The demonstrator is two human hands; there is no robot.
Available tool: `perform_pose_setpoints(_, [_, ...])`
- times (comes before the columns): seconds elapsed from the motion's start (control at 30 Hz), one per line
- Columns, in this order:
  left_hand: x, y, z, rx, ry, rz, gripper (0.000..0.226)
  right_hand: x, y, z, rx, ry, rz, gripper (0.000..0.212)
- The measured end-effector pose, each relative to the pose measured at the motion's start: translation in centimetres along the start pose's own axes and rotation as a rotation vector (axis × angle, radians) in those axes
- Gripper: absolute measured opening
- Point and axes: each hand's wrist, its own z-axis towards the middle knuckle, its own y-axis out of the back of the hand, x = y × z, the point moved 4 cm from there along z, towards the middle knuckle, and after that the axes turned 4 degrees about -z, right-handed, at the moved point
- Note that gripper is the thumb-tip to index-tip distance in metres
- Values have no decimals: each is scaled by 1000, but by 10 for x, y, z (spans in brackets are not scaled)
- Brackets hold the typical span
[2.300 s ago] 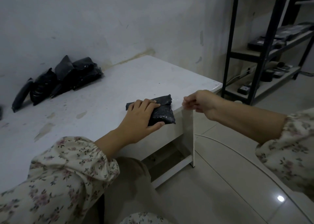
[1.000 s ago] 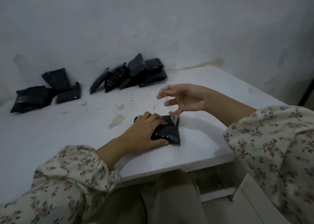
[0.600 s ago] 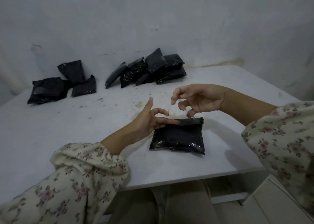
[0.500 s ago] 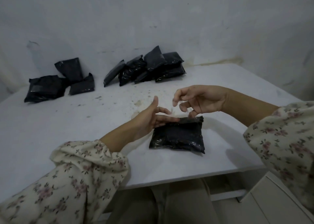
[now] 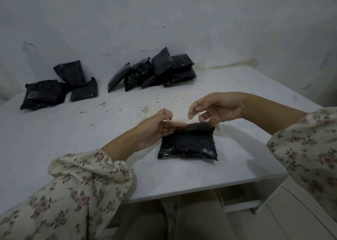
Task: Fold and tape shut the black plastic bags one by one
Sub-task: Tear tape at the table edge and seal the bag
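Black bag point(image 5: 188, 143), top folded, on surface point(image 5: 73, 130); left hand point(image 5: 156, 128) fingers flat on fold; right hand point(image 5: 218, 106) pinching clear tape point(image 5: 217, 128).

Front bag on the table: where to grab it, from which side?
Pinch the bag by its folded top edge, coming down from the far side. It lies flat on the table and its filled body looks bulgy, while the fold is a thin ridge fingers can close over. The left hand rests fingers on its left end; the right hand pinches tape.
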Motion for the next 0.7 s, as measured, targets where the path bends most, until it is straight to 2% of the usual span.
perform_pose_setpoints(0.13, [1,6,0,22,-5,-49,23,-8,3,-8,-81,-140,1,23])
perform_pose_setpoints(0.3, [-1,6,2,19,-5,-50,23,-10,3,-9,-126,-235,-60,25])
perform_pose_setpoints(0.47, [0,9,1,7,-11,-95,23,-4,1,-11,-103,-246,-178,29])
perform_pose_setpoints(0.7, [0,8,1,11,-17,-113,25,-10,2,-8,-71,-253,-169,32])
